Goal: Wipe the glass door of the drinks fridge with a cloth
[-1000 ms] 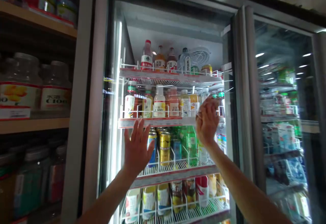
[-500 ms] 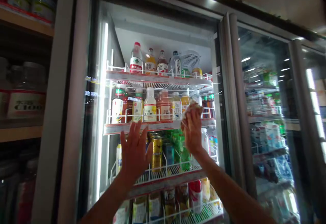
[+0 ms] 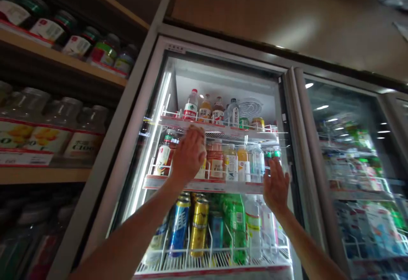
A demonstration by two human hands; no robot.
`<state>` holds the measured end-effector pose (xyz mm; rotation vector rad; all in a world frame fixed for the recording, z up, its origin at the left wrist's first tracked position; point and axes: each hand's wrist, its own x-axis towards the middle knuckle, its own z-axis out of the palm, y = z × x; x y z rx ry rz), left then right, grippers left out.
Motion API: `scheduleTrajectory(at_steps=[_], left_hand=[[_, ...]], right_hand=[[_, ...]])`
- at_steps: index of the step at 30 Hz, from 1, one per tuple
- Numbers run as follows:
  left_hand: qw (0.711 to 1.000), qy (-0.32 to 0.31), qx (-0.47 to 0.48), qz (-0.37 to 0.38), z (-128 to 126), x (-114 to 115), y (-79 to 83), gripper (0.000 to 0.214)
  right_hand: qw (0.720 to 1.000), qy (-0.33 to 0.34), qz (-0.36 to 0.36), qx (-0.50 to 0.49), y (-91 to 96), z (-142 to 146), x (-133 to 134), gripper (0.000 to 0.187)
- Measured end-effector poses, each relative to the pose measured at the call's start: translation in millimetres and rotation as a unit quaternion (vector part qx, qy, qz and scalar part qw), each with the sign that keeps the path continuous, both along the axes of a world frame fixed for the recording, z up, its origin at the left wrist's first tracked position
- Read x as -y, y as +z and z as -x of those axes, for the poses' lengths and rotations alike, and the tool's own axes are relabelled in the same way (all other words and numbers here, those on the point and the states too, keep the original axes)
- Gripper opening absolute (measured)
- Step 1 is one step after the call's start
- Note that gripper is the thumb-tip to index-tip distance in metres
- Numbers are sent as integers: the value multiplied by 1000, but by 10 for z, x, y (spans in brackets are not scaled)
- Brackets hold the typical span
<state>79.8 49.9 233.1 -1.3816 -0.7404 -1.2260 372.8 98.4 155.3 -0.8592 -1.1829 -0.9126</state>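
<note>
I stand before a glass-door drinks cooler (image 3: 223,65). My left hand (image 3: 188,156) is raised to the glass in front of the second shelf's bottles (image 3: 232,163). Its fingers are bent and pressed together, and I cannot make out whether they hold anything. My right hand (image 3: 276,186) lies flat on the glass near the door's right edge, fingers spread, holding nothing. Behind the glass, cans (image 3: 198,224) and green bottles stand on the shelf below the hands. Several bottles (image 3: 205,108) line the top shelf beside a round fan (image 3: 250,108).
Wooden shelves (image 3: 60,59) with large plastic jars (image 3: 79,133) stand to the left of the cooler. A second glass-door cooler (image 3: 353,165) adjoins on the right, stocked with drinks. The ceiling (image 3: 270,16) hangs low above.
The view has tilted upward. My left hand rose from below the second shelf and went from flat to curled. My right hand dropped lower right and opened flat on the glass.
</note>
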Motion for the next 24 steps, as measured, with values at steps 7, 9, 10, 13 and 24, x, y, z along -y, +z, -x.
scheduleTrajectory(at_steps=[7, 9, 10, 13, 24], left_hand=[[999, -47, 10, 7, -258, -6, 217, 50], [994, -58, -94, 26, -746, -84, -52, 48], [988, -60, -139, 30, -951, -113, -184, 49], [972, -64, -226, 27, -1177, -153, -345, 47], [999, -5, 14, 51, -841, -68, 403, 48]], right_hand=[[997, -67, 1, 31, -56, -76, -77, 53], [997, -71, 9, 31, -56, -72, -50, 53], [997, -73, 15, 31, -56, -72, -36, 53], [996, -78, 22, 29, -62, -78, -7, 53], [998, 6, -31, 58, 183, -402, -69, 51]])
